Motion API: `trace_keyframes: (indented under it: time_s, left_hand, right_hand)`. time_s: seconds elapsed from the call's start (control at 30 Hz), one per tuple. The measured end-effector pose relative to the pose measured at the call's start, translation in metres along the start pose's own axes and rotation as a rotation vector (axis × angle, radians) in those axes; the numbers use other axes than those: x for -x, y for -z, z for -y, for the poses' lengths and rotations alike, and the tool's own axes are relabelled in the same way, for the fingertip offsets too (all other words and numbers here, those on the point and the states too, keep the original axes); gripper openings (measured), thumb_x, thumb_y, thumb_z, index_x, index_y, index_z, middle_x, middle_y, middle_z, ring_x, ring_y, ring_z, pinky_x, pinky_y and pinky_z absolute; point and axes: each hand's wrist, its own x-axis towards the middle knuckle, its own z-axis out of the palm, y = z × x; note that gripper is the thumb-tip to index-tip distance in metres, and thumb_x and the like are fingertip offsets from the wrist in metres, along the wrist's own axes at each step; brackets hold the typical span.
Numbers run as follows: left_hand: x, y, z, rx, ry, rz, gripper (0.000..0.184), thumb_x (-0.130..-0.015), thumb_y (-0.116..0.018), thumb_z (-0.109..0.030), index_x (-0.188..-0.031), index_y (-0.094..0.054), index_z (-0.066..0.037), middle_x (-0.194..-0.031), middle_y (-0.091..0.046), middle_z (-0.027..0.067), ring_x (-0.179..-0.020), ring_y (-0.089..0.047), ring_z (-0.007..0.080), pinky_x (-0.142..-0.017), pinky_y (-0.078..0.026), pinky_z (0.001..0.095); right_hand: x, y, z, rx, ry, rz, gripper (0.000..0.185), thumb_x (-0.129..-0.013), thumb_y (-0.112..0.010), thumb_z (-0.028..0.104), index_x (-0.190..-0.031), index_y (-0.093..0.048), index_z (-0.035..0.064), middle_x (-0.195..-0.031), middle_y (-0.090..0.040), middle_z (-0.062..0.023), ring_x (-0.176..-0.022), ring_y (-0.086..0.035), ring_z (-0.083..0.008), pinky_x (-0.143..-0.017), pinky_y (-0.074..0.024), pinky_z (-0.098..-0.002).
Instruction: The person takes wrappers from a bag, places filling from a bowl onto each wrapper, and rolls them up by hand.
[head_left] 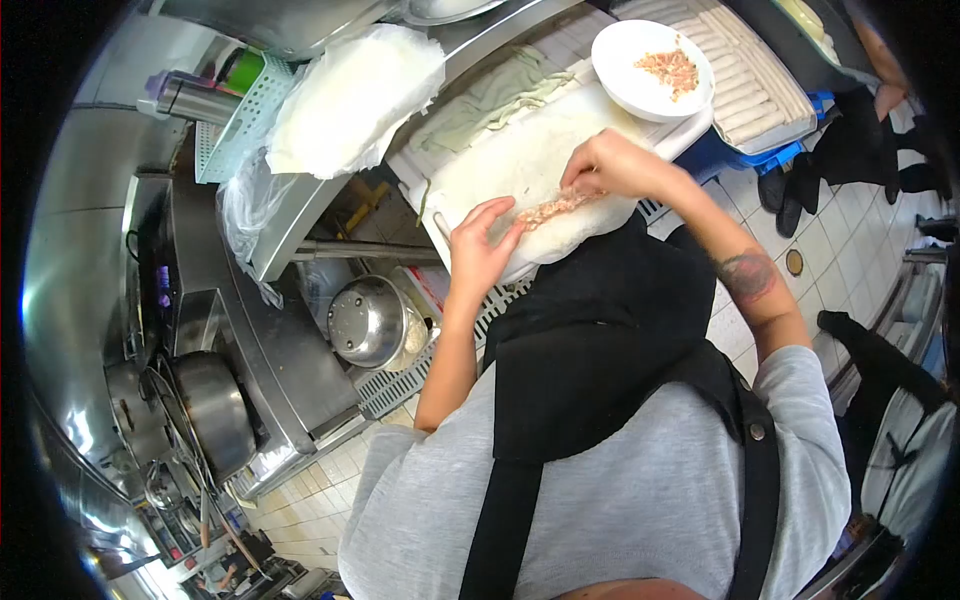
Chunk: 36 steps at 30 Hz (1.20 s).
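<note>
A strip of pinkish minced filling [545, 210] lies along the near part of a pale, thin wrapper sheet [480, 185], on a white board or tray in front of me. My right hand [618, 166] is closed, its fingertips pinched together on the strip's right end. At the left end, my left hand [482, 245] has thumb and fingers apart, with fingertips close to the filling and resting on the sheet. A white bowl [612, 55] beyond my right hand holds more of the minced filling. Crumpled greenish cloth [500, 95] lies along the far side.
At the upper right, a tray holds rows of pale rolls [770, 105]. A stack of white wrapper sheets [355, 100] sits on the steel counter at left, beside a mint basket [245, 120]. A metal bowl [368, 322] stands lower left. Another person's dark-clothed legs [850, 150] are at right.
</note>
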Motion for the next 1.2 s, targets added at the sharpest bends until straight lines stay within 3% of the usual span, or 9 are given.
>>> trace_keyframes:
  time_s: [0.17, 0.27, 0.37, 0.57, 0.67, 0.77, 0.87, 1.07, 1.2]
  left_hand:
    - [-0.007, -0.041, -0.024, 0.167, 0.064, -0.098, 0.014, -0.078, -0.076, -0.001, -0.091, -0.074, 0.0, -0.094, -0.073, 0.0112, -0.084, -0.07, 0.0232, -0.078, -0.055, 0.0328]
    - [-0.018, -0.067, -0.021, 0.107, -0.026, -0.093, 0.01, -0.079, -0.075, -0.001, -0.089, -0.074, 0.001, -0.09, -0.073, 0.0109, -0.079, -0.07, 0.0183, -0.072, -0.055, 0.0309]
    - [-0.024, -0.074, -0.015, -0.052, -0.095, -0.013, 0.01, -0.078, -0.075, -0.001, -0.088, -0.074, 0.0, -0.087, -0.073, 0.0106, -0.074, -0.069, 0.0179, -0.069, -0.055, 0.0308]
    - [-0.027, -0.06, -0.012, 0.124, 0.194, 0.088, 0.015, -0.075, -0.077, -0.002, -0.09, -0.076, -0.002, -0.089, -0.073, 0.0123, -0.082, -0.07, 0.0219, -0.076, -0.055, 0.0322]
    - [-0.026, -0.057, -0.014, 0.053, 0.062, 0.008, 0.022, -0.073, -0.08, -0.004, -0.094, -0.076, -0.003, -0.09, -0.073, 0.0123, -0.087, -0.069, 0.023, -0.079, -0.055, 0.0321]
    - [-0.029, -0.062, -0.014, -0.133, -0.163, 0.034, 0.029, -0.07, -0.083, -0.005, -0.098, -0.076, -0.003, -0.091, -0.074, 0.0111, -0.086, -0.069, 0.0219, -0.077, -0.055, 0.0319]
    - [-0.028, -0.072, -0.004, -0.07, -0.042, 0.1, 0.032, -0.068, -0.084, -0.006, -0.099, -0.076, -0.004, -0.092, -0.074, 0.0102, -0.082, -0.068, 0.0218, -0.075, -0.054, 0.0315]
    - [-0.025, -0.065, 0.001, 0.03, -0.005, 0.081, 0.028, -0.071, -0.083, -0.006, -0.098, -0.078, -0.006, -0.088, -0.075, 0.0093, -0.078, -0.068, 0.0203, -0.073, -0.054, 0.0302]
    - [-0.017, -0.055, 0.011, 0.201, 0.141, 0.119, 0.029, -0.074, -0.081, -0.007, -0.102, -0.077, -0.006, -0.094, -0.075, 0.0091, -0.085, -0.069, 0.0198, -0.077, -0.054, 0.032]
  right_hand:
    - [0.002, -0.043, -0.026, 0.223, 0.222, -0.2, 0.01, -0.069, -0.075, 0.004, -0.079, -0.074, 0.003, -0.081, -0.071, -0.0103, -0.074, -0.068, -0.0262, -0.072, -0.0538, -0.0352]
    - [0.005, -0.04, -0.024, 0.2, 0.141, -0.196, 0.007, -0.069, -0.075, 0.004, -0.074, -0.071, 0.0035, -0.079, -0.069, -0.0095, -0.074, -0.067, -0.0237, -0.071, -0.0533, -0.0342]
    - [0.009, -0.033, -0.016, -0.014, -0.213, -0.112, 0.006, -0.069, -0.075, 0.004, -0.072, -0.069, 0.0045, -0.076, -0.066, -0.0076, -0.075, -0.066, -0.0212, -0.07, -0.0524, -0.0331]
    - [0.015, -0.032, -0.018, -0.012, -0.035, -0.134, 0.017, -0.071, -0.077, 0.007, -0.084, -0.069, 0.0018, -0.093, -0.066, -0.0106, -0.079, -0.067, -0.0191, -0.07, -0.0523, -0.0338]
    - [0.019, -0.03, -0.012, -0.107, 0.064, -0.237, 0.023, -0.071, -0.078, 0.009, -0.09, -0.069, 0.0012, -0.1, -0.065, -0.012, -0.079, -0.067, -0.0227, -0.071, -0.0526, -0.0359]
    - [0.016, -0.045, -0.031, 0.17, 0.165, -0.201, 0.025, -0.068, -0.08, 0.01, -0.09, -0.069, 0.0023, -0.098, -0.065, -0.0115, -0.082, -0.066, -0.0273, -0.073, -0.0528, -0.0374]
    - [0.015, -0.05, -0.039, 0.202, 0.071, -0.132, 0.03, -0.065, -0.083, 0.011, -0.091, -0.071, 0.0029, -0.1, -0.065, -0.0114, -0.088, -0.065, -0.0294, -0.075, -0.0529, -0.038]
    - [0.022, -0.044, -0.035, 0.124, 0.193, -0.21, 0.03, -0.068, -0.082, 0.012, -0.096, -0.075, 0.0051, -0.093, -0.066, -0.0075, -0.087, -0.065, -0.0266, -0.077, -0.0525, -0.0369]
    - [0.022, -0.046, -0.048, 0.05, 0.147, -0.154, 0.035, -0.067, -0.084, 0.016, -0.1, -0.075, 0.0061, -0.094, -0.066, -0.0063, -0.089, -0.064, -0.0258, -0.079, -0.0519, -0.0356]
